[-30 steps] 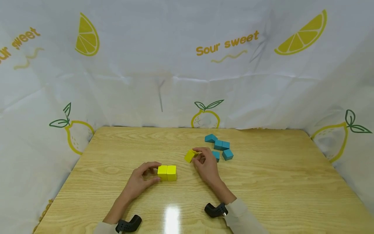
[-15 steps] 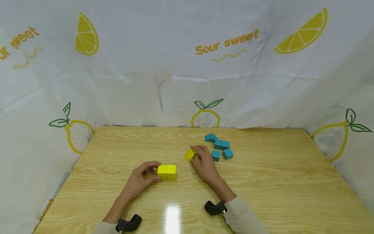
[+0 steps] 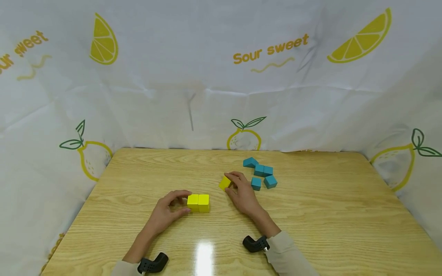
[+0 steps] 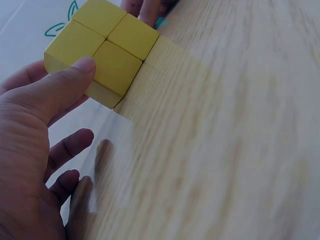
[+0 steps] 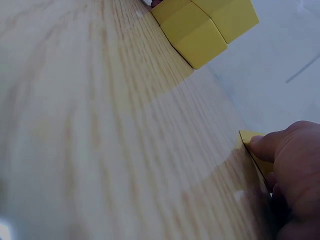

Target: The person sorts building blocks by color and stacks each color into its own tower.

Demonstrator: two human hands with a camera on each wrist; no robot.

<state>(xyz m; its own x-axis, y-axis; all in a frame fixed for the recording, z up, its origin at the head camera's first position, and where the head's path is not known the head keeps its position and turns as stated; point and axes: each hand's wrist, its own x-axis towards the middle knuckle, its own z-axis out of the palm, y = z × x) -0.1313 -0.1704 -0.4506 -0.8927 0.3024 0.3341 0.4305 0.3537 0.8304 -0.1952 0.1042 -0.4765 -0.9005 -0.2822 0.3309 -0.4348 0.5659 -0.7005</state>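
My left hand (image 3: 166,214) is at the left end of a two-by-two stack of yellow cubes (image 3: 198,203). In the left wrist view, its thumb lies across the front of the stacked cubes (image 4: 117,67), with a finger behind and the other fingers off them. Farther back and to the right, my right hand (image 3: 243,195) pinches a single yellow block (image 3: 225,182) between thumb and fingers. That yellow block (image 5: 246,136) looks low on the table in the right wrist view, mostly covered by the hand, so its full shape is hidden.
Several blue blocks lie right of the right hand: a blue wedge-like block (image 3: 250,162), a touching pair of blue cubes (image 3: 263,170), and two blue cubes (image 3: 256,183) nearer. A lemon-print sheet (image 3: 172,115) hangs behind the wooden table (image 3: 328,214).
My right hand has moved slightly left, away from the nearest blue cube, and closed its fingers around the single yellow block. The left hand and stack stay put.
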